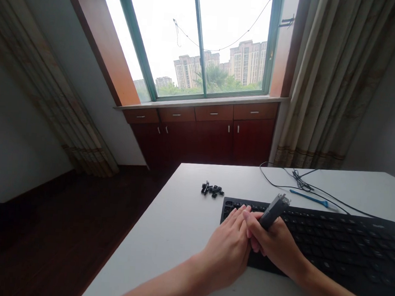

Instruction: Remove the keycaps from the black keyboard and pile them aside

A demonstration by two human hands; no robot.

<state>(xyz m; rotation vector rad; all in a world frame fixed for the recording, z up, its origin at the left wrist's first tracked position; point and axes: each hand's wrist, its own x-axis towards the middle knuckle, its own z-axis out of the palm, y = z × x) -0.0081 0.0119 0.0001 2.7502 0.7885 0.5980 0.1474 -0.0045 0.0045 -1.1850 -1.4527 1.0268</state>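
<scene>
My left hand (230, 246) lies flat, fingers open, steadying the black keyboard (329, 247) on the white bench (178, 223) while my right hand (273, 246) grips a dark grey key-puller tool (274, 210) over its left keys.

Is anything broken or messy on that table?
Yes. A small heap of loose black keycaps lies on the white table, apart from the black keyboard they seem to belong to. The right hand grips a long dark key, with the left hand pressed beside it.
</scene>
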